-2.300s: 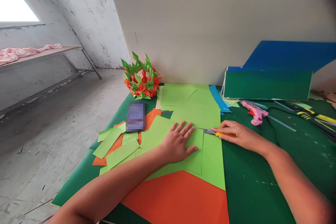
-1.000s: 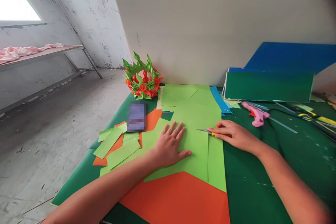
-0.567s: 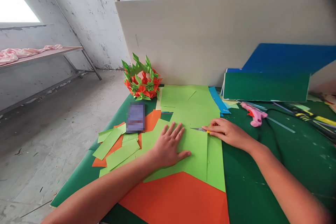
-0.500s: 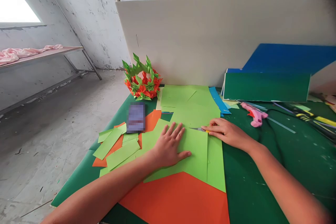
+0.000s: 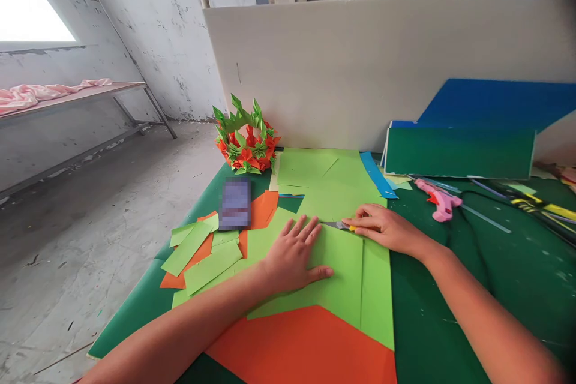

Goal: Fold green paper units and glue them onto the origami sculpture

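My left hand [image 5: 294, 258] lies flat with spread fingers on a light green sheet of paper [image 5: 337, 282]. My right hand [image 5: 382, 228] grips a utility knife [image 5: 337, 225] with a yellow handle, mostly hidden by the fingers. Its blade points left and lies along the far edge of the sheet under my left hand, a little right of my left fingertips. Beneath are another green sheet [image 5: 333, 171] reaching farther back and an orange sheet [image 5: 310, 348] nearer me. Cut green strips [image 5: 211, 267] lie loosely to the left.
A green and red folded-paper ring [image 5: 246, 138] stands at the back left, behind a blurred dark rectangular object [image 5: 234, 204]. On the right lie a pink glue gun [image 5: 443, 199], its cable and several tools. A white board [image 5: 324, 72] rises behind the table [image 5: 450, 288].
The knife has moved slightly left along the paper's edge. The green sheet and my left hand on it have shifted a little toward me. The view has tilted slightly.
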Available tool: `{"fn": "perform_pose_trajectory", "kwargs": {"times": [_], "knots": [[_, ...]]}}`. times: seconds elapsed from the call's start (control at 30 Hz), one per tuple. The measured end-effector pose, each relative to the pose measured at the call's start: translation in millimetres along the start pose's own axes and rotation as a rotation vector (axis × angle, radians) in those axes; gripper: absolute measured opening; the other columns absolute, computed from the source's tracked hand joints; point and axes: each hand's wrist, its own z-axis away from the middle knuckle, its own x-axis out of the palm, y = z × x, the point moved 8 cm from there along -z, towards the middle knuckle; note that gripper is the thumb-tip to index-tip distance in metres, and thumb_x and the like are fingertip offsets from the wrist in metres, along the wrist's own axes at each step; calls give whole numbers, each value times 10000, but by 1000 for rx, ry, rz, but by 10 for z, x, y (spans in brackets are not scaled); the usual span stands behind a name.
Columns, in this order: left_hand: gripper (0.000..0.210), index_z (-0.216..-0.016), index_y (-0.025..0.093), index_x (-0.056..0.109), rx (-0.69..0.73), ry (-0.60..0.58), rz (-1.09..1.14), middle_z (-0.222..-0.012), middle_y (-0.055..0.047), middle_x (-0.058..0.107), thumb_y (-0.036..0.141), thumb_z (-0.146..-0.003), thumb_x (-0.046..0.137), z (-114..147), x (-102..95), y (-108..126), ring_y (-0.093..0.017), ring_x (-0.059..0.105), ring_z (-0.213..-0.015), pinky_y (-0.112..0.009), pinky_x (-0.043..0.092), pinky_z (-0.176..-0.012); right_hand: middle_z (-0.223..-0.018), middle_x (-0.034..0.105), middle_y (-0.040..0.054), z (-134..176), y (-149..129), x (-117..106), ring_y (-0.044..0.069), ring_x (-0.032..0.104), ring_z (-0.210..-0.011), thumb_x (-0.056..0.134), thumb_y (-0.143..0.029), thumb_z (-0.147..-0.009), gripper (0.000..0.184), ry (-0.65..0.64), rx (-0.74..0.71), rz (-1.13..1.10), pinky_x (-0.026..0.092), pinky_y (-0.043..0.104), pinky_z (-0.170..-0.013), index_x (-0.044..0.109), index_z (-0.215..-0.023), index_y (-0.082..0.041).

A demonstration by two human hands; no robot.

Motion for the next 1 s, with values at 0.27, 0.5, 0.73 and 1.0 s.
{"fn": "perform_pose_trajectory", "kwargs": {"times": [0.27, 0.5, 0.73, 1.0], "knots": [[827, -1449, 97, 312, -44, 23, -72, -1551, -158, 202, 686, -873, 238, 82, -37, 42, -332, 121, -1444, -510, 158, -1167, -993, 605, 51, 235, 72, -1, 184, 600, -833, 504, -410, -903, 339, -44, 52, -53, 474, 285, -679, 644, -1207, -361], [871, -1461, 90, 286, -47, 40, -121, -1552, -164, 205, 712, -852, 244, 141, 66, -46, -344, 147, -1438, -484, 172, -1164, -985, 599, 51, 166, 24, 32, 189, 590, -865, 483, -396, -919, 334, -19, 34, -18, 478, 292, -708, 639, -1212, -360], [864, -1469, 89, 261, -37, 41, -119, -1556, -159, 188, 703, -861, 236, 150, 51, -24, -341, 140, -1440, -496, 164, -1163, -959, 610, 65, 36, -112, 19, 202, 583, -866, 452, -425, -932, 351, 18, -11, 11, 475, 307, -691, 634, -1222, -345], [851, -1474, 98, 248, -27, 50, -117, -1559, -156, 186, 694, -866, 238, 148, 57, -20, -334, 146, -1441, -494, 162, -1160, -945, 612, 53, -195, -195, 71, 186, 587, -843, 464, -397, -936, 333, 41, -66, -1, 468, 303, -706, 635, -1217, -344]]}}
